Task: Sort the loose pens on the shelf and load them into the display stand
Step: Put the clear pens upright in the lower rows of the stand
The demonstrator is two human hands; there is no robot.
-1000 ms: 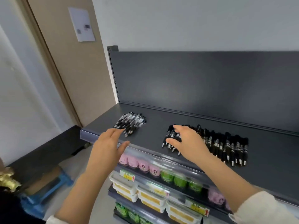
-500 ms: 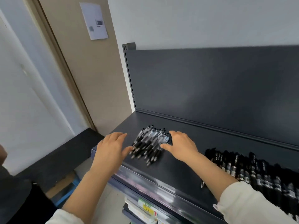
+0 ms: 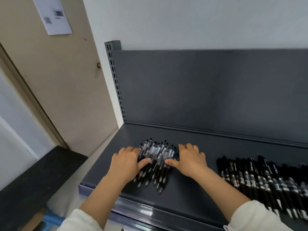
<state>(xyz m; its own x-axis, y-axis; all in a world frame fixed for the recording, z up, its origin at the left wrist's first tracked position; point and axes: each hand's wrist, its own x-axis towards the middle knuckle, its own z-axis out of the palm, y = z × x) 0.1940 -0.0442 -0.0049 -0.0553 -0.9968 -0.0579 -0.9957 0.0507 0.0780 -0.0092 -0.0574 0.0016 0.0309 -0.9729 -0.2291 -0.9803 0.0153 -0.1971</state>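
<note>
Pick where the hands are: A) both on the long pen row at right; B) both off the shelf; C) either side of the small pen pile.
C: the left hand and right hand flank the small pen pile, thumbs touching it; the long pen row lies apart at right.

The shelf (image 3: 191,185) in the lower half of the frame looks like painted metal, dark grey, smooth and matt, like its back panel (image 3: 208,89) above. A glossy clear plastic strip (image 3: 141,210) runs along its front edge at the bottom. The loose pens (image 3: 156,157) at centre have shiny clear plastic barrels and dull black grips. The row of pens (image 3: 260,179) at lower right is black plastic with a slight sheen. My sleeves (image 3: 255,217) are soft cream cloth. At upper left, a matt beige door (image 3: 50,80) carries a white paper sheet (image 3: 53,15) and a brassy metal knob (image 3: 98,65).
</note>
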